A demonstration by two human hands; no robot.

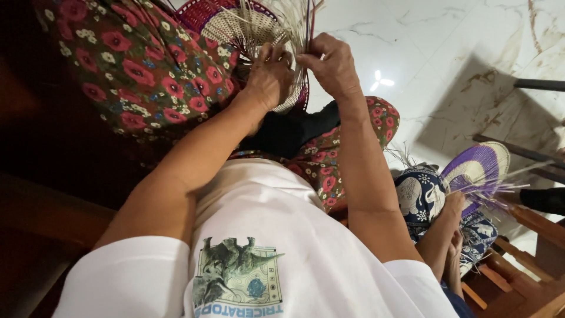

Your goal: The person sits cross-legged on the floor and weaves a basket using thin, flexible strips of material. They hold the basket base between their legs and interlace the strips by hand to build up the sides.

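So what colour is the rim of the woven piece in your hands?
Magenta rim around a cream woven centre; the head view shows it.

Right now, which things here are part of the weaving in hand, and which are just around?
In hand: left hand, right hand, red-and-cream woven fan, its loose strips.
Around: purple woven fan held by another person's hand, wooden furniture, marble floor.

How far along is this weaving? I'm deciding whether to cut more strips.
Done: the fan has a cream woven centre and a magenta outer band. In hand: the left hand and right hand pinch loose strips at its edge. Left: those strips stick out unwoven, so that edge looks unfinished. A person beside holds a purple fan, also with loose ends.
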